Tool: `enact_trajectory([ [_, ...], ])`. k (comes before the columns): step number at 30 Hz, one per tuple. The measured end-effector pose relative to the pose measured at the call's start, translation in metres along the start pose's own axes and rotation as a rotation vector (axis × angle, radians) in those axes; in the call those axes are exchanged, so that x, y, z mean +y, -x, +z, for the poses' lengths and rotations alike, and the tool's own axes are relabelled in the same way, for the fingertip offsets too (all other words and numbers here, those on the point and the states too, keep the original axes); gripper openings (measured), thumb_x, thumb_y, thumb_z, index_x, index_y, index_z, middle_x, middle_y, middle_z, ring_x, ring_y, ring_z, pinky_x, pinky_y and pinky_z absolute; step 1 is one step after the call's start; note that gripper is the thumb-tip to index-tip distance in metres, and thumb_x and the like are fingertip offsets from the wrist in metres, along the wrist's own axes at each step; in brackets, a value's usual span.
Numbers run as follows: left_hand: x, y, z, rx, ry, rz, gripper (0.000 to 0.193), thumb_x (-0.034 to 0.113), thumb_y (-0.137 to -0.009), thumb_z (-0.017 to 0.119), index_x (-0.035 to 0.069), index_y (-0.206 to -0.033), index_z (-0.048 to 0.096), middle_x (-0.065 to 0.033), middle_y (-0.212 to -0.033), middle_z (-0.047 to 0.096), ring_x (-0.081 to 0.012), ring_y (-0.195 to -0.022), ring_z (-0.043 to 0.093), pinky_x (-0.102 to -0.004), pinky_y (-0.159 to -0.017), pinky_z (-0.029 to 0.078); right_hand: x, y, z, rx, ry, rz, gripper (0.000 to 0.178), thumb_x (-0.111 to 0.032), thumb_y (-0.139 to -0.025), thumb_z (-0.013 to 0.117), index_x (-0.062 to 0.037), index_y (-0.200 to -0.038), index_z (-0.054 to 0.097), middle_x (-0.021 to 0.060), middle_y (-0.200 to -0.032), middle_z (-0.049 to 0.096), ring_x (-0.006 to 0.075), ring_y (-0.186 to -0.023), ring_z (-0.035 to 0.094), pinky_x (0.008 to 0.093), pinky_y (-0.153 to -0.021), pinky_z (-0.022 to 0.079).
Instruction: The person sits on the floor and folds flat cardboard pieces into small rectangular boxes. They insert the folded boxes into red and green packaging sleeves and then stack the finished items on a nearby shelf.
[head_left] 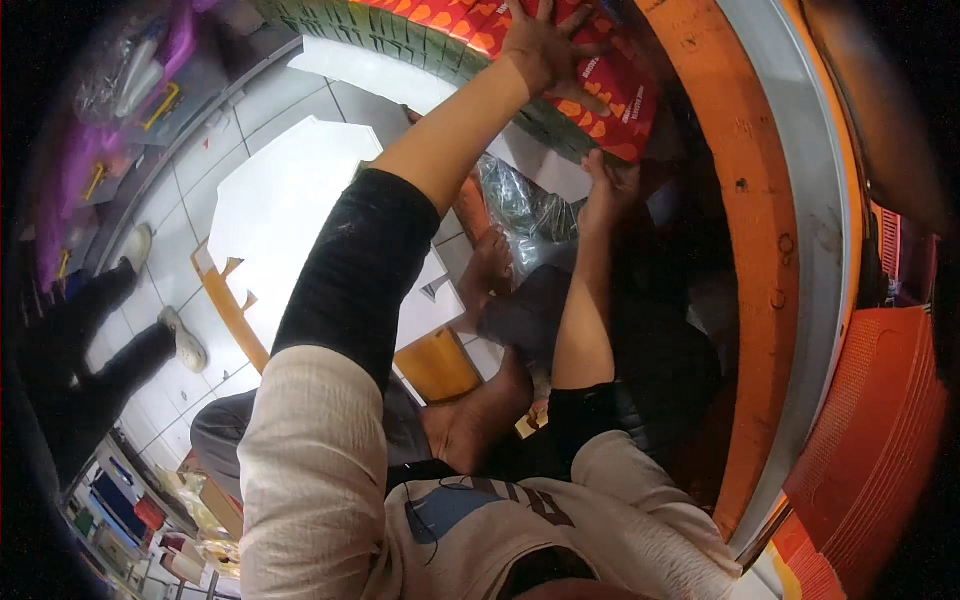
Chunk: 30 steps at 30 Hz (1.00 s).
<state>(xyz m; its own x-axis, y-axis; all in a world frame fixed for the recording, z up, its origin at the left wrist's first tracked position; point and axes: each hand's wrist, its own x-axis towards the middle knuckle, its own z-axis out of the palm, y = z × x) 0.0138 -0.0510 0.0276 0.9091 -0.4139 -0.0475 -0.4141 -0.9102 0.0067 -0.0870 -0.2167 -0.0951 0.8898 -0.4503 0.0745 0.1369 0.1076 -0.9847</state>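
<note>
My left hand [548, 50] lies with fingers spread on the red face of a red-and-green printed box [450, 15]. Orange heart shapes cover that face, and a green side with dark strokes runs below it. At the box's lower right corner, my right hand [610, 190] grips the edge with its thumb up; its other fingers are partly in shadow. The far part of the box passes out of the picture at the top. Beneath the corner, crumpled clear plastic [525, 205] lies by my bare foot [487, 262].
A large white sheet [290, 220] lies on the tiled floor [210, 150], with brown board pieces [437, 365] beside it. To the right curves an orange edge [760, 230] with a grey rim. Another person's shoes [182, 340] are at the left, near purple-trimmed shelving [80, 190].
</note>
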Motion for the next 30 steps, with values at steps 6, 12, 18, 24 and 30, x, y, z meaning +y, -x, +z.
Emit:
enact_trajectory([
  [6, 0.001, -0.001, 0.004, 0.046, -0.028, 0.027, 0.098, 0.088, -0.060, 0.037, 0.037, -0.143, 0.021, -0.0006, -0.153, 0.007, -0.0427, -0.137, -0.006, -0.0802, -0.089, -0.003, 0.010, -0.004, 0.008, 0.021, 0.042, -0.017, 0.029, -0.002, -0.080, 0.065, -0.0006, -0.107, 0.052, 0.0077, -0.090, 0.061, 0.0157, -0.074, 0.059, 0.0294, -0.069, 0.050],
  [12, 0.000, 0.000, 0.004, 0.022, -0.018, -0.007, 0.098, 0.087, -0.062, 0.036, 0.036, -0.143, 0.019, -0.0009, -0.153, 0.006, -0.0422, -0.137, -0.006, -0.0791, -0.090, -0.004, 0.014, -0.009, 0.003, -0.073, 0.113, 0.045, 0.019, -0.007, -0.082, 0.065, -0.0008, -0.098, 0.056, 0.0068, -0.078, 0.062, 0.0143, -0.066, 0.057, 0.0271, -0.064, 0.047],
  [18, 0.005, -0.021, 0.029, 0.520, 0.131, 0.124, 0.096, 0.086, -0.064, 0.035, 0.035, -0.143, 0.021, -0.0012, -0.153, 0.006, -0.0416, -0.137, -0.006, -0.0788, -0.090, -0.005, 0.073, -0.055, -0.074, -0.254, 0.881, -0.354, 0.015, -0.011, -0.081, 0.068, 0.0021, -0.083, 0.060, 0.0075, -0.074, 0.063, 0.0135, -0.059, 0.057, 0.0265, -0.056, 0.045],
  [24, 0.006, -0.007, -0.001, 0.000, -0.001, -0.010, 0.094, 0.085, -0.065, 0.036, 0.036, -0.143, 0.021, -0.0010, -0.153, 0.008, -0.0414, -0.137, -0.005, -0.0785, -0.091, -0.002, 0.085, -0.038, -0.026, 0.024, 0.559, -0.073, 0.017, -0.008, -0.079, 0.070, 0.0037, -0.087, 0.060, 0.0097, -0.070, 0.064, 0.0152, -0.054, 0.060, 0.0269, -0.056, 0.048],
  [30, -0.005, 0.003, -0.003, 0.005, 0.004, -0.043, 0.092, 0.084, -0.066, 0.038, 0.036, -0.143, 0.022, -0.0012, -0.153, 0.009, -0.0420, -0.137, -0.004, -0.0785, -0.092, 0.001, 0.037, -0.010, 0.004, -0.259, 0.346, 0.140, 0.017, -0.014, -0.081, 0.068, 0.0012, -0.081, 0.059, 0.0069, -0.066, 0.062, 0.0151, -0.056, 0.057, 0.0297, -0.057, 0.047],
])
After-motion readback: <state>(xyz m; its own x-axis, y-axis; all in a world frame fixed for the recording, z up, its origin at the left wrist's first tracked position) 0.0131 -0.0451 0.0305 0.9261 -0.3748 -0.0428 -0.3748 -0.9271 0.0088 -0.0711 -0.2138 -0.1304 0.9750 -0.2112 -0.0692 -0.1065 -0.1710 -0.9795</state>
